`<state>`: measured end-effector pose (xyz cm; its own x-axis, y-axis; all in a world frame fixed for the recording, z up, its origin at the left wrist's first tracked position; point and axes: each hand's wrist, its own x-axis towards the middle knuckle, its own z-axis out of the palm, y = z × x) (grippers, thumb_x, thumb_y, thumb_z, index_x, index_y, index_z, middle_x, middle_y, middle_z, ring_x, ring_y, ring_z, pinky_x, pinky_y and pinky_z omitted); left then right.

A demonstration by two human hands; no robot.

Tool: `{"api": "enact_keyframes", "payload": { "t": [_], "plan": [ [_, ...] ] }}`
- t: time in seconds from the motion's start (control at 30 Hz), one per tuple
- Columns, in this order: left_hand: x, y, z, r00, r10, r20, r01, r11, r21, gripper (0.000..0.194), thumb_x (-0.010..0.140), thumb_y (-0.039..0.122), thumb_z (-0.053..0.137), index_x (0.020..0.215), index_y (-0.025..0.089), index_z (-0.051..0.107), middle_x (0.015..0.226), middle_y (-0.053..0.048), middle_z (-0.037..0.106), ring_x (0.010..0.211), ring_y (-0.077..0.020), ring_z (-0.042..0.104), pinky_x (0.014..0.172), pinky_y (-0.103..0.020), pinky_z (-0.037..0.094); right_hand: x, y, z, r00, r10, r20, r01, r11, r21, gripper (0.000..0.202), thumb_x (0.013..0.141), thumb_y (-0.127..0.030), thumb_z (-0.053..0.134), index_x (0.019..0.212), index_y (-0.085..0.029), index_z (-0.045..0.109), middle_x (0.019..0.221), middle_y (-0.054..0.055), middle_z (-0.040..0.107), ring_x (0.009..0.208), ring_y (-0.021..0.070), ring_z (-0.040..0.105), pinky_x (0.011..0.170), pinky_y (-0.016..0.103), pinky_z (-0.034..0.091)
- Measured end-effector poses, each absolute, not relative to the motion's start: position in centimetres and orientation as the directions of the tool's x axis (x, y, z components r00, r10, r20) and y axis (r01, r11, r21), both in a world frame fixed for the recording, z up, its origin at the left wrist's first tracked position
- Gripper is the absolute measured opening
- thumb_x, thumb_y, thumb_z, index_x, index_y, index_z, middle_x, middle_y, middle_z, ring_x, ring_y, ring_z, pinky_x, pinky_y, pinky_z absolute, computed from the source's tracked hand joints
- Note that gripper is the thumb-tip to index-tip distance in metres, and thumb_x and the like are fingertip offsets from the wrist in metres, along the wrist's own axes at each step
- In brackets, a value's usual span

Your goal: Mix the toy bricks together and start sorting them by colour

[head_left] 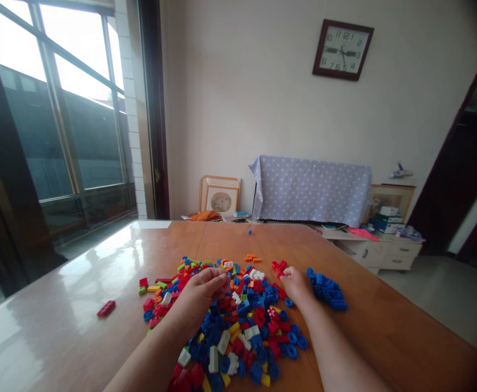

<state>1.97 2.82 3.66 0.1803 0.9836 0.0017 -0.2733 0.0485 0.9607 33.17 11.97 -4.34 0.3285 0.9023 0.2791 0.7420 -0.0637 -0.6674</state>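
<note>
A wide heap of mixed toy bricks in red, blue, yellow, white, green and orange lies on the wooden table. My left hand is over the upper left part of the heap, its fingers pressed together; whatever they hold, if anything, is too small to name. Right of the heap, my right hand has its fingertips closed at a small cluster of red bricks. Just beyond that hand, on its right, sits a group of joined blue bricks.
A lone red brick lies at the left. Several orange bricks and one small blue piece are farther back on the table. Behind it stand a low cabinet and something draped in a dotted cloth.
</note>
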Motion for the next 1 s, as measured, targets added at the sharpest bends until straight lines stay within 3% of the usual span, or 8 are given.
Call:
{"api": "enact_keyframes", "payload": {
  "t": [0.17, 0.3, 0.4, 0.53, 0.73, 0.83, 0.9, 1.0],
  "plan": [
    [1.9, 2.9, 3.6, 0.171, 0.985, -0.004, -0.263, 0.05, 0.964, 0.033, 0.075, 0.046, 0.08, 0.093, 0.019, 0.07, 0.093, -0.003, 0.069, 0.084, -0.0159, 0.064, 0.077, -0.025, 0.048, 33.0, 11.9, -4.1, 0.38, 0.895, 0.236, 0.624, -0.059, -0.779, 0.018, 0.076, -0.023, 0.059, 0.092, -0.02, 0.067, 0.093, 0.008, 0.075, 0.088, 0.0215, 0.069, 0.075, 0.028, 0.05],
    [1.9, 2.8, 3.7, 0.169, 0.986, -0.001, -0.24, 0.042, 0.97, 0.035, 0.077, 0.047, 0.079, 0.096, 0.019, 0.07, 0.097, -0.005, 0.071, 0.083, -0.0156, 0.065, 0.075, -0.025, 0.048, 32.1, 11.7, -3.9, 0.335, 0.931, 0.142, 0.455, -0.028, -0.89, 0.027, 0.081, -0.027, 0.05, 0.101, -0.018, 0.066, 0.091, 0.008, 0.076, 0.081, 0.0194, 0.072, 0.064, 0.025, 0.054],
    [1.9, 2.6, 4.0, 0.153, 0.988, -0.019, -0.216, 0.052, 0.975, 0.036, 0.074, 0.047, 0.081, 0.095, 0.019, 0.07, 0.095, -0.004, 0.071, 0.079, -0.0147, 0.066, 0.071, -0.023, 0.048, 31.5, 11.5, -3.8, 0.304, 0.948, 0.092, 0.332, -0.015, -0.943, 0.037, 0.082, -0.029, 0.049, 0.113, -0.015, 0.064, 0.104, 0.013, 0.075, 0.09, 0.0197, 0.074, 0.066, 0.024, 0.057],
    [1.9, 2.4, 4.1, 0.156, 0.987, -0.031, -0.221, 0.066, 0.973, 0.037, 0.075, 0.048, 0.08, 0.094, 0.019, 0.069, 0.083, -0.001, 0.068, 0.07, -0.012, 0.063, 0.064, -0.021, 0.045, 31.5, 11.5, -3.6, 0.273, 0.96, 0.067, 0.215, 0.007, -0.977, 0.047, 0.081, -0.026, 0.05, 0.126, -0.015, 0.06, 0.128, 0.016, 0.067, 0.109, 0.0206, 0.07, 0.077, 0.025, 0.058],
    [2.3, 2.3, 4.2, 0.212, 0.976, -0.047, -0.284, 0.107, 0.953, 0.034, 0.074, 0.044, 0.082, 0.092, 0.018, 0.069, 0.082, -0.001, 0.068, 0.07, -0.0122, 0.064, 0.066, -0.021, 0.047, 31.6, 11.5, -3.2, 0.281, 0.957, 0.074, 0.169, 0.027, -0.985, 0.049, 0.079, -0.029, 0.054, 0.125, -0.015, 0.061, 0.127, 0.016, 0.068, 0.112, 0.0234, 0.068, 0.074, 0.027, 0.057],
    [2.6, 2.2, 4.5, 0.222, 0.972, -0.072, -0.346, 0.148, 0.926, 0.034, 0.075, 0.042, 0.082, 0.094, 0.016, 0.069, 0.083, -0.004, 0.069, 0.073, -0.0153, 0.067, 0.069, -0.025, 0.051, 31.2, 11.0, -2.1, 0.327, 0.934, 0.145, 0.225, 0.072, -0.972, 0.044, 0.08, -0.038, 0.056, 0.118, -0.015, 0.064, 0.108, 0.013, 0.074, 0.098, 0.0242, 0.071, 0.069, 0.028, 0.055],
    [2.7, 2.1, 4.7, 0.233, 0.969, -0.081, -0.385, 0.169, 0.907, 0.033, 0.077, 0.039, 0.08, 0.098, 0.015, 0.07, 0.087, -0.006, 0.071, 0.077, -0.0181, 0.07, 0.072, -0.028, 0.053, 30.2, 10.0, -0.8, 0.327, 0.904, 0.274, 0.301, 0.175, -0.938, 0.04, 0.083, -0.042, 0.056, 0.112, -0.016, 0.066, 0.097, 0.01, 0.075, 0.088, 0.0231, 0.071, 0.072, 0.03, 0.055],
    [2.8, 1.9, 4.9, 0.248, 0.965, -0.087, -0.415, 0.188, 0.89, 0.029, 0.078, 0.034, 0.078, 0.098, 0.015, 0.069, 0.089, -0.009, 0.073, 0.082, -0.0214, 0.072, 0.076, -0.031, 0.055, 27.8, 7.2, 1.4, 0.214, 0.865, 0.453, 0.396, 0.347, -0.85, 0.036, 0.087, -0.046, 0.056, 0.106, -0.018, 0.068, 0.094, 0.008, 0.074, 0.081, 0.0211, 0.069, 0.077, 0.031, 0.054]
  ]
}}
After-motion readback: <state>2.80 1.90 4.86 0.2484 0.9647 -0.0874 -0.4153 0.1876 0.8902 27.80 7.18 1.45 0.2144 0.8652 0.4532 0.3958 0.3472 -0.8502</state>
